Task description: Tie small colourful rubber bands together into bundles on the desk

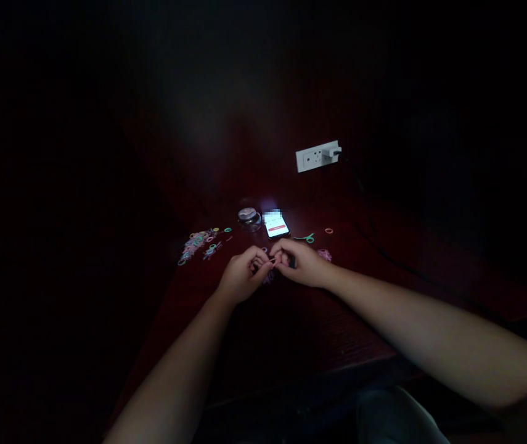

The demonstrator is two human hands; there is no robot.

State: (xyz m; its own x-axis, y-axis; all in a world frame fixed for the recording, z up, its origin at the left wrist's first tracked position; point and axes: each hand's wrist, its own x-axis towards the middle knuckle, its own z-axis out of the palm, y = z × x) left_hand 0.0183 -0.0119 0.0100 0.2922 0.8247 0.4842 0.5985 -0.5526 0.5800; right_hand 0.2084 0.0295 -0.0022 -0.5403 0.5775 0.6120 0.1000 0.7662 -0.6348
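Observation:
My left hand (246, 271) and my right hand (301, 262) meet over the dark red table. Both are closed in a pinch on one small light-orange hair tie (272, 260), which spans the short gap between the fingertips. Partly hidden beneath my hands lie purple hair ties (268, 279). Pink hair ties (324, 254) sit just beyond my right wrist. Past my right hand are green hair ties (308, 238) and a single orange hair tie (328, 230). A heap of mixed-colour hair ties (197, 244) spreads out to the left.
A phone (276, 224) with a lit screen lies beyond my hands, beside a round clear container (249, 217). A white socket strip (317, 156) with a plug (333, 152) is on the wall; a dark cable runs down to the right. Surroundings are very dark.

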